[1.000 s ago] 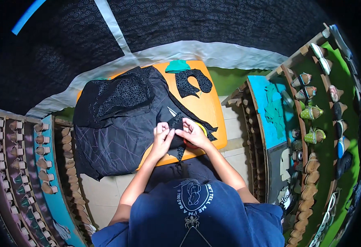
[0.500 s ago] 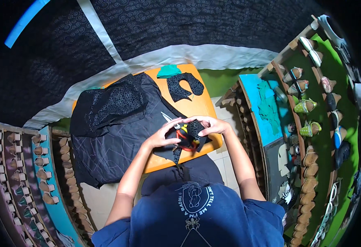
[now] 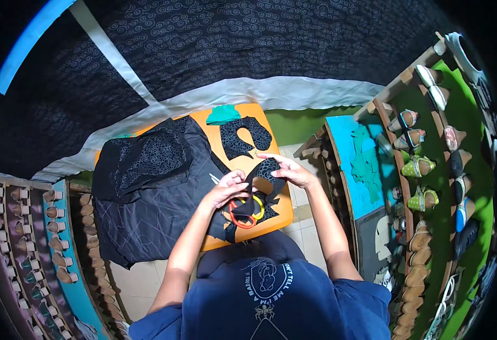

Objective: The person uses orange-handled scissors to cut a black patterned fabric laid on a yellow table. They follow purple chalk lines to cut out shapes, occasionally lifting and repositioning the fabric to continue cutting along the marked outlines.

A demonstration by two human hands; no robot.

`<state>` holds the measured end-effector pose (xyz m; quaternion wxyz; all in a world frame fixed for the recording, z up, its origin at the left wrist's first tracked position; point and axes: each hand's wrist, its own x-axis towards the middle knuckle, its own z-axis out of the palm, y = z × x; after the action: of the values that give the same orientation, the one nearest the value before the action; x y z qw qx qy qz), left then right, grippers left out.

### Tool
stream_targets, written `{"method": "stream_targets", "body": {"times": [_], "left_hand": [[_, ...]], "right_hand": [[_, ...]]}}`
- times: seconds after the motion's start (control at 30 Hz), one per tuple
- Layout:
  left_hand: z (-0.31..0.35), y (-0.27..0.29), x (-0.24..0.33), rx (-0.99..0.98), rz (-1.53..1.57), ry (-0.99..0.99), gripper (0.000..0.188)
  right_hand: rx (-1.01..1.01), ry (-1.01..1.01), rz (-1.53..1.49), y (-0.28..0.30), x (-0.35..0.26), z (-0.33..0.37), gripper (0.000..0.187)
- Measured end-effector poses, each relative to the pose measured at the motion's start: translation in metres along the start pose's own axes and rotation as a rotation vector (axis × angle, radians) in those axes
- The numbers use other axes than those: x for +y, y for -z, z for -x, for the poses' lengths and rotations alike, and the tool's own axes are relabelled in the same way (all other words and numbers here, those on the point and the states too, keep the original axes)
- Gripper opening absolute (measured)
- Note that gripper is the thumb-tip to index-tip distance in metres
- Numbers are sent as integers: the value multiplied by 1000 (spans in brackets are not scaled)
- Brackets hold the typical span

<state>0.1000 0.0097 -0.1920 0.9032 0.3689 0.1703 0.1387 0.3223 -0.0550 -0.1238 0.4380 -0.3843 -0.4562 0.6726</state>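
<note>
A curved piece of black patterned fabric [image 3: 268, 168] stretches between my hands above the near part of the orange table [image 3: 286, 211]. My right hand [image 3: 294, 172] pinches its right side between thumb and fingers. At the piece's other end, the fingers of my left hand [image 3: 224, 191] are closed on its dark edge. Beneath lie scissors with red and yellow handles [image 3: 241, 225], their blade tip showing beside my left hand. Small black patterned scraps [image 3: 270, 213] are around the handles, partly covered by the held piece.
Dark fabric [image 3: 141, 221] covers the table's left and hangs over its edge. A horseshoe-shaped black piece [image 3: 257, 131] and folded green cloth [image 3: 223, 114] lie at the far end. Shoe racks stand left and right; a blue shelf [image 3: 339, 164] holds green scraps.
My hands have moved apart, spreading the black fabric piece between them. The scissors' handles show more fully now. The whole view has shifted slightly.
</note>
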Motion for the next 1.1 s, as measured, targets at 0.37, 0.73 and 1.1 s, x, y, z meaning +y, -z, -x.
{"method": "stream_targets", "body": {"times": [0.37,0.73,1.1], "left_hand": [[-73,19,14,783,-629,-617,26],[-124,80,24,822,-770,-558,39],[-126,88,33,1161,-1222,-472,38]], "right_hand": [[306,235,354,72,32,-45,48],[283,143,581,118,78,-116,25],[252,226,945,142,81,-139,35]]}}
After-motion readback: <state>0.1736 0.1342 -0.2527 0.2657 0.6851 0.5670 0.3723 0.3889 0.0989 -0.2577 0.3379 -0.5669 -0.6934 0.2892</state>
